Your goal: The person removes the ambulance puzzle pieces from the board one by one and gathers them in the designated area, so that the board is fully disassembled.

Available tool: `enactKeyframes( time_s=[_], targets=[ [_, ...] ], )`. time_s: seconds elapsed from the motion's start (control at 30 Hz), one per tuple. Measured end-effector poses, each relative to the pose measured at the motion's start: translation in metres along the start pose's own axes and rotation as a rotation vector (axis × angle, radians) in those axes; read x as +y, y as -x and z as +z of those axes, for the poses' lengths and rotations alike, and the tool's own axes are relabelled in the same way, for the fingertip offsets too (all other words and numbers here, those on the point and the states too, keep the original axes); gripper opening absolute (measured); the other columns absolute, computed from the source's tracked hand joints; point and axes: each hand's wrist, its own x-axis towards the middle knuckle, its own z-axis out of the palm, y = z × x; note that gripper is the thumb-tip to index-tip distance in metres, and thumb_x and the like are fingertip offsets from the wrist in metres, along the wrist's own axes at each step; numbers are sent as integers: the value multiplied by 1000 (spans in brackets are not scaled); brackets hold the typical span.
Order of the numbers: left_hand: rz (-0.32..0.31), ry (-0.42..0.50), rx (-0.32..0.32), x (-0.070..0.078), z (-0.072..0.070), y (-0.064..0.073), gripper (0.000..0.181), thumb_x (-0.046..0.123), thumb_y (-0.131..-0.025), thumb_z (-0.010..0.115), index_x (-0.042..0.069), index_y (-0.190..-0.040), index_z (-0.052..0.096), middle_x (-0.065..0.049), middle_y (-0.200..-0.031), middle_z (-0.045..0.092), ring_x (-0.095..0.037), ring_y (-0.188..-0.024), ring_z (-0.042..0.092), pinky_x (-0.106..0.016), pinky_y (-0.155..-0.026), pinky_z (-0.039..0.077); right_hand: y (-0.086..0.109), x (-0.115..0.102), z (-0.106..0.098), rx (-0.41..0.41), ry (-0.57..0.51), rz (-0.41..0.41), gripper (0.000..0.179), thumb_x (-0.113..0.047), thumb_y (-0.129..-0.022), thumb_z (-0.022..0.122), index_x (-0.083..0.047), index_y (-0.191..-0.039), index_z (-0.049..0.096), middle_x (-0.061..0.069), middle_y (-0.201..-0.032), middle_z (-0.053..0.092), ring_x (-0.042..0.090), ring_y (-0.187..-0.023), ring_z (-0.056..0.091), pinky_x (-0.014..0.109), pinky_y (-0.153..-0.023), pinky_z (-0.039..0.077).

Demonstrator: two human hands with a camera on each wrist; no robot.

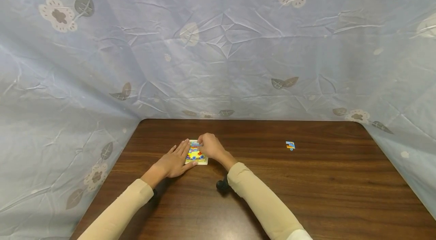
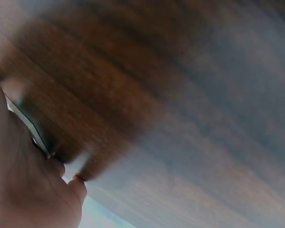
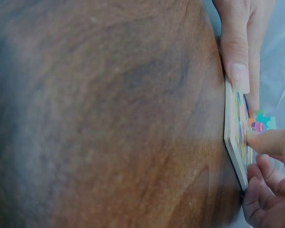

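A small jigsaw puzzle board (image 1: 195,155) with a colourful vehicle picture and a pale rim lies on the table. My left hand (image 1: 174,162) rests along its left side with the fingers straight, the thumb on the near edge. At the far right of the board, my right hand (image 1: 212,147) pinches a puzzle piece (image 3: 263,123) between thumb and finger. In the right wrist view this piece stands tilted up over the board, its lower part hidden by the thumb. The left wrist view shows the left palm and a dark sliver of the board's edge.
Another puzzle piece (image 1: 290,145), blue and orange, lies apart on the right side of the brown wooden table (image 1: 327,179). A black rounded object (image 1: 223,186) shows beside the right wrist. Pale flowered cloth (image 1: 225,62) hangs behind and at both sides.
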Motion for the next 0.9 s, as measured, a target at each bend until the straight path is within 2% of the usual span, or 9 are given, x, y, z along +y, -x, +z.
enactKeyframes(
  time_s=[0.13,0.23,0.37,0.47,0.67,0.9],
  targets=[
    [-5,-6,-2,-1,1,0,96,72,-107,26,2,-169,3,-17,-178,-2,-35,-167,7,-58,-136,13,0,-1,0,12,2,15,15,-8,-96,73,0,-108,77,9,-98,77,11,-72,64,22,-67,56],
    [-3,0,1,-1,1,0,96,71,-107,27,1,-169,4,-18,-178,0,-35,-167,7,-58,-135,14,0,-2,0,-4,21,9,8,-7,-97,70,0,-98,75,3,-80,68,8,-58,50,18,-54,42],
    [-3,-10,-1,1,-1,1,95,70,-107,27,1,-168,5,-18,-178,0,-36,-167,8,-58,-135,14,1,-5,0,-34,97,-44,24,-4,-99,66,-6,-75,63,-2,-65,49,8,-54,39,18,-49,33],
    [-1,-20,-4,1,-1,1,94,70,-108,26,1,-168,5,-18,-178,0,-35,-167,7,-58,-136,14,2,-7,1,-44,176,-78,30,-3,-100,64,-10,-71,58,-2,-66,48,10,-59,41,20,-53,37],
    [0,-19,4,-1,0,0,94,70,-108,25,1,-168,5,-18,-178,1,-35,-167,8,-58,-136,14,-2,-8,5,-71,317,-103,15,-2,-99,63,-5,-85,69,4,-79,62,12,-67,48,24,-61,47],
    [2,-16,3,-1,0,0,94,70,-108,24,1,-168,5,-18,-178,0,-35,-167,7,-57,-136,13,-3,-8,8,-58,364,-128,12,-6,-100,60,0,-97,71,7,-90,68,13,-72,53,26,-67,55]
  ],
)
